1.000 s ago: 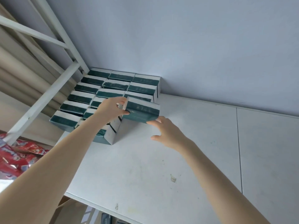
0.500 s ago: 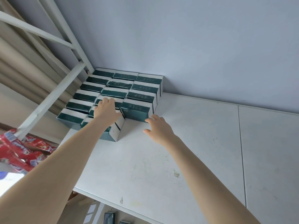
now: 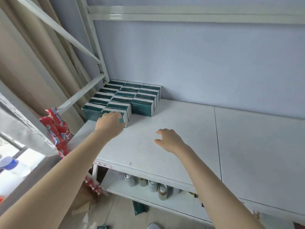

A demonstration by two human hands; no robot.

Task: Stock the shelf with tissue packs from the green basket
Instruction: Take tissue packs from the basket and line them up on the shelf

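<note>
Dark green and white tissue packs (image 3: pixel 125 95) stand in three tight rows at the back left corner of the white shelf (image 3: pixel 181 129). The front pack of the right row (image 3: pixel 142 107) stands free of both hands. My left hand (image 3: pixel 110 123) rests against the front pack of the middle row (image 3: pixel 121 119), fingers curled over its near face. My right hand (image 3: pixel 170 140) hovers over the bare shelf to the right, fingers apart and holding nothing. The green basket is out of view.
White shelf uprights and a diagonal brace (image 3: pixel 79 95) stand left of the packs. Red snack bags (image 3: pixel 57 128) hang at the left. Several cans (image 3: pixel 148 184) sit on the lower shelf. A green pack (image 3: pixel 139 208) lies on the floor below.
The pack held by both hands a second ago now stands at the front of the right row. My right hand has pulled back toward me; my left hand moved to the middle row's front pack.
</note>
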